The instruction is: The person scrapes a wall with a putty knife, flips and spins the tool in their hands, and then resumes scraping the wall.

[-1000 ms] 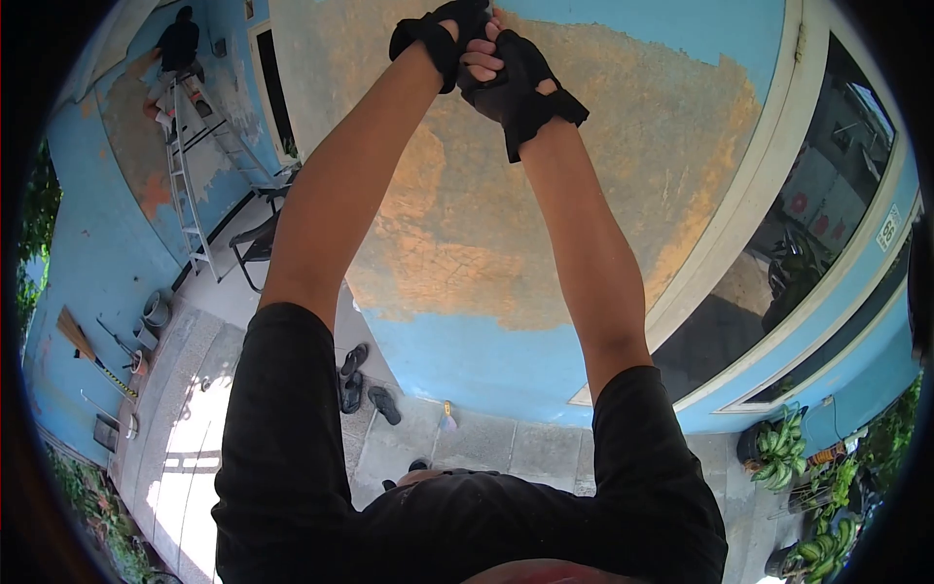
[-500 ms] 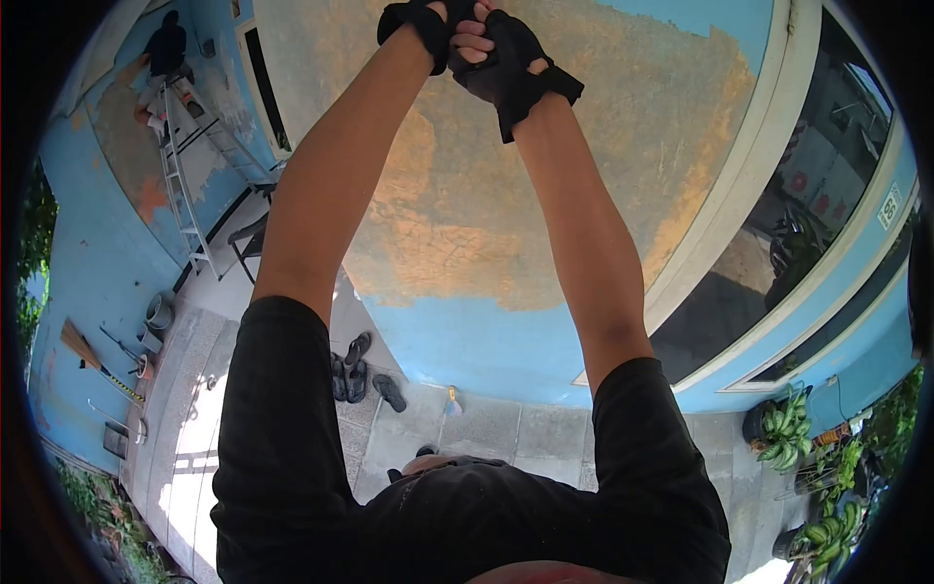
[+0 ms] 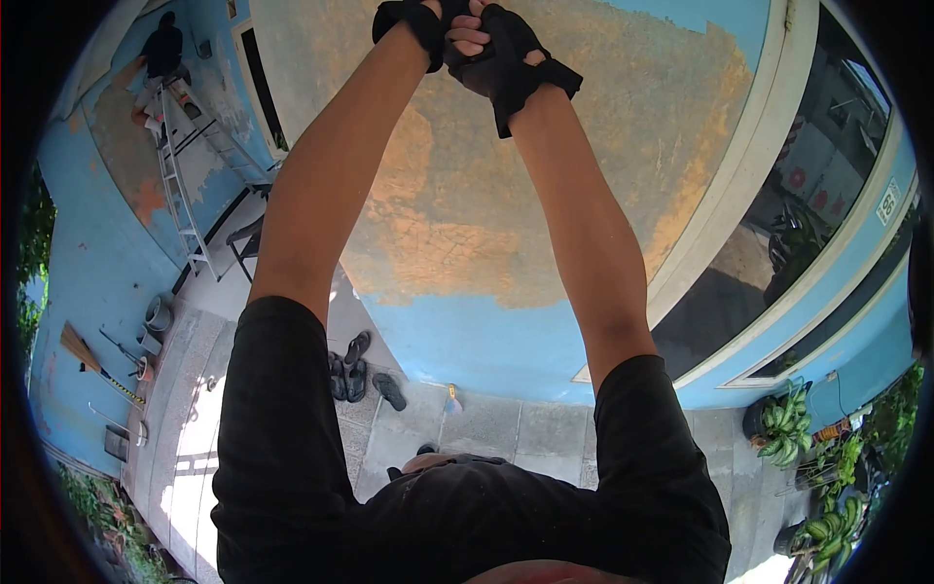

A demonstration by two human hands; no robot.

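Note:
Both my arms reach up to the top edge of the view, in front of a wall point(image 3: 574, 175) with blue paint and a large bare grey and orange patch. My left hand point(image 3: 420, 27), in a black fingerless glove, is partly cut off by the frame and looks closed. Pressed close beside it, my right hand point(image 3: 496, 58) wears a matching glove, its fingers curled in. Whatever the two hands grip is hidden by them and the frame edge.
At far left a person point(image 3: 163, 49) in dark clothes is up on a stepladder point(image 3: 175, 185) against another patchy wall. Sandals point(image 3: 355, 375) and a scraper-like tool point(image 3: 452, 397) lie on the paving below. A broom point(image 3: 83, 350), a window point(image 3: 778, 204) and potted plants point(image 3: 783, 428) flank the area.
My two hands have shifted very slightly up and left, still close together. The person on the ladder has moved a little.

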